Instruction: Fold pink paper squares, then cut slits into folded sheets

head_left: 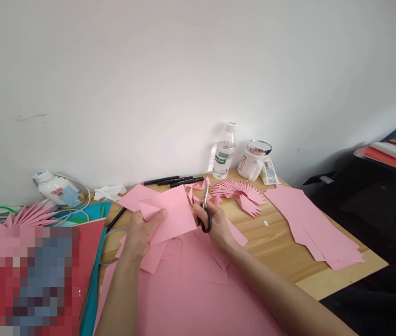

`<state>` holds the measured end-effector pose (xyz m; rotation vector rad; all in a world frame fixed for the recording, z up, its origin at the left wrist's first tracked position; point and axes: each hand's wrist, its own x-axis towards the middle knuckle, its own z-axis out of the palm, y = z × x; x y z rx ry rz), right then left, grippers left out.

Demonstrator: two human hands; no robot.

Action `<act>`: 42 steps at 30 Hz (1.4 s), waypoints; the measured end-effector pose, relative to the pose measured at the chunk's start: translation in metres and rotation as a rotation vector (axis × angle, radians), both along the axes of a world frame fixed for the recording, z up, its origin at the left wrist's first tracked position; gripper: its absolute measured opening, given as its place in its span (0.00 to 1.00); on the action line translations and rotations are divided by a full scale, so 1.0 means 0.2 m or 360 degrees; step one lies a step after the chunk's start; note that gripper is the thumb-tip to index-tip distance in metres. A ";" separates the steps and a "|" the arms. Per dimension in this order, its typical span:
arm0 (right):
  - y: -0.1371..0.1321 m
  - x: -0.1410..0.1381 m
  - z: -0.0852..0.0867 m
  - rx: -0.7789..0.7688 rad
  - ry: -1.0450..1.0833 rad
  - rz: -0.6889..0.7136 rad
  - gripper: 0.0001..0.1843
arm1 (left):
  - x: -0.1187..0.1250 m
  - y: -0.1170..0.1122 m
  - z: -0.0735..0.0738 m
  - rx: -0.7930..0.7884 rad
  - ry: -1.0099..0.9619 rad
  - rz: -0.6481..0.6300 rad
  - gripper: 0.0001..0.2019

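My left hand [144,233] is closed on a pink sheet of paper [177,212], its thumb pressed on the paper's face. In my right hand [215,224] is a pair of scissors [206,217] with black handles, the blades pointing up beside the sheet's right edge. Whether the blades touch the paper I cannot tell. Beneath both hands lie loose pink pieces [205,256] on a large pink sheet [198,303]. Just past the scissors are small folded pink triangles [191,192] and a curved fan of folded pink paper [238,191].
A water bottle [224,154], a white mug [250,161] and black markers [170,181] stand or lie by the wall. Pink strips [313,224] are stacked on the right of the wooden table [289,273]. A white bottle [58,189] and a red folder [93,247] are at left.
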<state>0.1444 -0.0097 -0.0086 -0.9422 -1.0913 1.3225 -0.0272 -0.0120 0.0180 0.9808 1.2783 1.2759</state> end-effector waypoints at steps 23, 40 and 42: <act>0.10 0.18 0.05 0.0049 -0.0663 -0.0532 0.13 | 0.01 0.06 -0.16 0.0167 0.2170 -0.0130 0.40; 0.08 0.13 0.00 0.0522 -0.1088 -0.0478 0.10 | -0.02 0.07 -0.08 -0.0421 0.1837 0.0494 0.33; 0.07 0.09 0.00 0.0330 -0.0771 -0.0280 0.09 | -0.03 0.08 -0.09 -0.0429 0.1774 0.0509 0.27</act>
